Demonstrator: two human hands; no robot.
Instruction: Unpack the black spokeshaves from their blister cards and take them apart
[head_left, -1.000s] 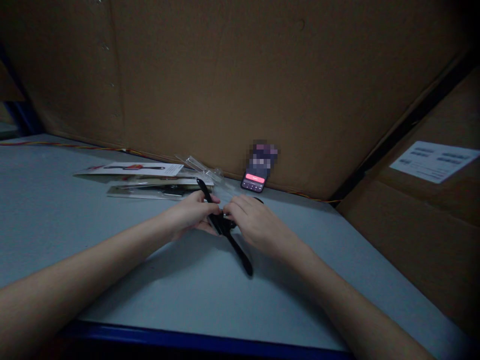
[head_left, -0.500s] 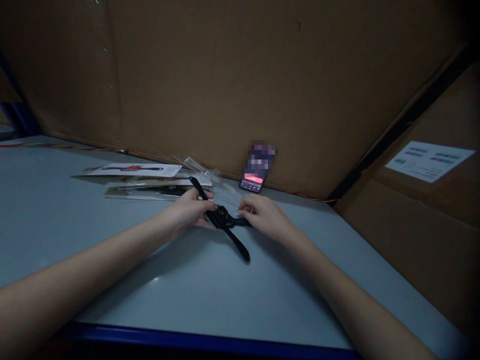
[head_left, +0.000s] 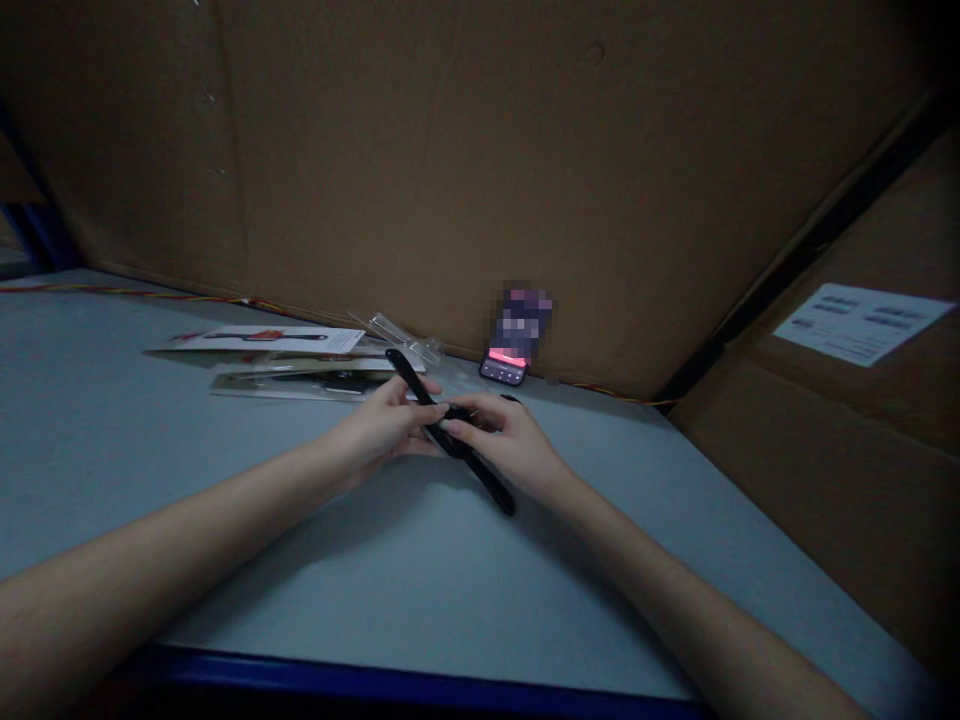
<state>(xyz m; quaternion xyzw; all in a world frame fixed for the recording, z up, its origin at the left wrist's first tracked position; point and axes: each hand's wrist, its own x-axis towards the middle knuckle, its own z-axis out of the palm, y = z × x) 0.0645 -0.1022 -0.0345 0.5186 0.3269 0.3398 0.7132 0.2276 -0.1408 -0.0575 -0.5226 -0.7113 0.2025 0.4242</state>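
A black spokeshave, with two long handles in line, is held slanting above the table. My left hand is closed round its middle and upper-left handle, thumb on top. My right hand has its thumb and fingers pinched on the centre of the spokeshave, close to the left thumb. The fingers cover most of the middle body, so its blade and screws are hidden. A small black tip shows just behind my right hand; I cannot tell what it belongs to.
Flat carded packages and clear plastic sleeves lie behind my left hand. A lit phone leans against the cardboard wall. A labelled carton stands on the right. Thin red and yellow wires run along the back edge.
My right hand has moved left, from the black part at the right onto the spokeshave's centre. The spokeshave has shifted slightly right, and its middle is now covered.
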